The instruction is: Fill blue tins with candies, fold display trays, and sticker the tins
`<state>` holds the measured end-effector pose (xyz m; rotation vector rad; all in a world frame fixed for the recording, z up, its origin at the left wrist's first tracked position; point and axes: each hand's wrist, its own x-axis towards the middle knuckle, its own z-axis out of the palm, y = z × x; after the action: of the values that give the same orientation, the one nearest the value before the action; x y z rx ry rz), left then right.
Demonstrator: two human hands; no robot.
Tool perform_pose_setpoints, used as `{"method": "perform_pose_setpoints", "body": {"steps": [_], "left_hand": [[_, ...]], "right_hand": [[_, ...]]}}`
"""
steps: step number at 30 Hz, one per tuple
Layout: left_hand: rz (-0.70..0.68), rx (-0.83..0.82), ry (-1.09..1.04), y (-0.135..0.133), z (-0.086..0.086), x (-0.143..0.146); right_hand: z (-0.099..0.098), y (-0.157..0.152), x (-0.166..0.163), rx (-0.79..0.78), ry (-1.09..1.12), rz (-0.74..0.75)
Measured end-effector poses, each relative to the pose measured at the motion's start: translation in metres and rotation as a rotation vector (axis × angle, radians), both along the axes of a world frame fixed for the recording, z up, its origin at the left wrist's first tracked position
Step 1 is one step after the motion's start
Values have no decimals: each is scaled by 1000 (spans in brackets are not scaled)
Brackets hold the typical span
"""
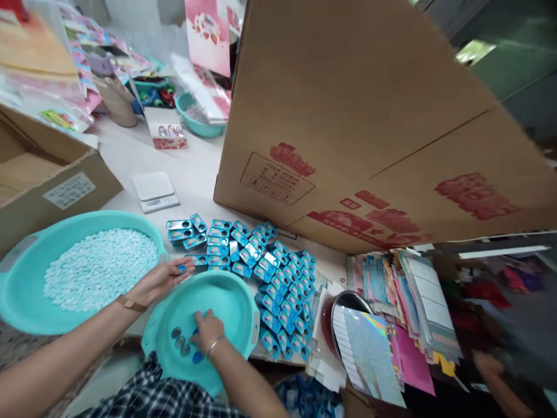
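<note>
My left hand (164,280), palm turned up, holds a small round blue piece (181,269) at its fingertips, beside the near edge of the blue boxes (218,251). My right hand (209,330) reaches down into a turquoise basin (235,302) on my lap side. Its fingers are curled over the basin floor; what lies beneath them is partly hidden. Several small round pieces lie there, silvery discs (180,342) and a blue one (198,357). Many blue boxes with round dark windows are stacked in rows behind and right of the basin.
A larger turquoise basin (150,235) of pale tablets stands left. Behind it are an open carton (82,168) and a white scale (153,187). A big cardboard box (348,133) fills the back right. Card stacks (391,296) and a metal bowl (329,328) stand right; another person's arm (500,377) shows beyond.
</note>
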<state>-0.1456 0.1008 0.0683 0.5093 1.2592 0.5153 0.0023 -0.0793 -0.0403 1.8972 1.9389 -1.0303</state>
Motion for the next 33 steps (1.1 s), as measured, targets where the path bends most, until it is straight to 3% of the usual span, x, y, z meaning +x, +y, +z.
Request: {"method": "perform_pose_setpoints", "body": {"steps": [4,10,15,19,23,25,28,29,31,33], "left_hand": [[-138,224,156,47,-2,50],[-464,456,604,132,-17,117],[-717,505,887,171,-27,139],[-886,483,1014,189,-27,147],[-988,465,1061,196,-26,152],[-994,489,1075,194,-25,154],[-955,577,1076,186,-18,150],[-937,614,1062,181,-13,147],[-895,707,1011,163,-3,135],[-867,813,928,127,4,115]], "right_hand": [[-43,-15,-9,76,19,-37],[-66,-24,-5,178,28,-161],[-88,-33,-11,253,42,-295],[-88,-28,-8,196,63,-373],[-72,-25,-3,261,175,-451],[-58,-23,1,301,271,-590],[-19,-5,22,201,543,-852],[-2,10,34,118,654,-898],[36,54,68,153,788,-853],[69,116,108,262,550,-692]]}}
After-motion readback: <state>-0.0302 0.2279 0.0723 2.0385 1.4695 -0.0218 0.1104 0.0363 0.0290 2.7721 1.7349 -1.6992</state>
